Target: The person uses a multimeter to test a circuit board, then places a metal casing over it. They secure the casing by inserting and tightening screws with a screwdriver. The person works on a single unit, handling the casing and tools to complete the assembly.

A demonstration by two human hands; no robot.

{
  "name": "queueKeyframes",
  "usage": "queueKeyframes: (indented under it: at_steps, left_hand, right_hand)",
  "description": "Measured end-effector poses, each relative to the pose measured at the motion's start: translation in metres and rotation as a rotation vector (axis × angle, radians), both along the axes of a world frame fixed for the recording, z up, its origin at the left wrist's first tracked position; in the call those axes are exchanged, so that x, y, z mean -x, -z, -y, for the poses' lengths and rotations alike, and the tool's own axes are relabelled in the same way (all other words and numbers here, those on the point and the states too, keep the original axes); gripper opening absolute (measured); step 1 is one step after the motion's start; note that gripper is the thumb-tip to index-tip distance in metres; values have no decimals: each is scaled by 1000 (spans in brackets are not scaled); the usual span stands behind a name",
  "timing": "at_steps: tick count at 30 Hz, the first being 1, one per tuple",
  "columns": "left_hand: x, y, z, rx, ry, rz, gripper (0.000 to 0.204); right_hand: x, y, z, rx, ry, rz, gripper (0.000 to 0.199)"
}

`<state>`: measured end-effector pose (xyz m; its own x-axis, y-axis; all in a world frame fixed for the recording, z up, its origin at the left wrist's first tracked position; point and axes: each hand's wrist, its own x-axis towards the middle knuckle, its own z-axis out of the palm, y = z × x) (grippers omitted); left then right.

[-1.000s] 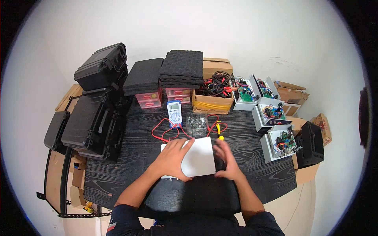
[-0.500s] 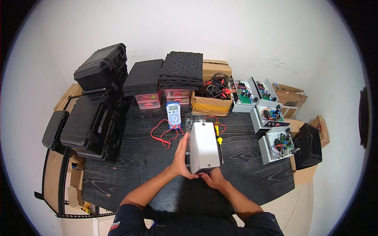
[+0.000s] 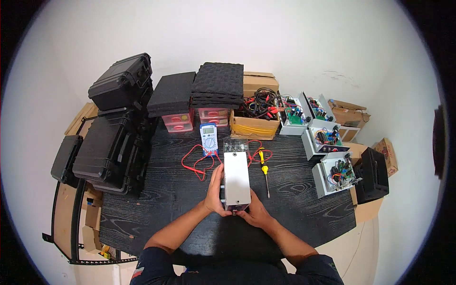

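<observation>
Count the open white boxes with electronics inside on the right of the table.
4: two side by side at the back, one in the middle, one nearest the front edge. Others may be hidden.

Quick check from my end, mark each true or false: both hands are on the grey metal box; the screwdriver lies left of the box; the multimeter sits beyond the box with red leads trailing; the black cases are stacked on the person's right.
1. Both hands hold the grey metal box. True: left hand on its left side, right hand at its near end.
2. The screwdriver lies left of the box. False: it lies to its right.
3. The multimeter sits beyond the box, red leads trailing. True.
4. The black cases are on the person's right. False: they are on the left.
</observation>
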<state>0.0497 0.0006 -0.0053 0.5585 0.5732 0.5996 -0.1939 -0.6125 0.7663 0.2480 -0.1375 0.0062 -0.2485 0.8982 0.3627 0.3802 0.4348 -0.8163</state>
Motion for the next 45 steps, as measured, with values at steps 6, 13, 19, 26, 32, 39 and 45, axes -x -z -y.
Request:
queueKeyframes:
  at_steps: [6,13,19,26,32,39,45]
  left_hand:
    - [3,8,-3,36,44,6,181]
    - [-1,-47,-7,-21,85,92,184]
    - [-2,-52,-9,66,140,172,178]
    - [-1,-56,-2,180,191,272,174]
    - [0,-57,-4,90,120,166,168]
    - [13,-101,-2,-302,-49,22,136]
    - [9,-164,8,-584,108,-253,94]
  right_hand:
    - [0,-9,1,-148,12,28,87]
    - [-31,-46,-47,-185,298,-5,35]
    - [-65,-60,-160,-170,394,446,18]
    - [-48,-56,-215,160,404,1020,19]
    - [-43,-40,-241,200,468,1052,23]
    - [-36,-57,-236,237,440,1061,26]
    - [-49,-72,-222,216,500,884,22]
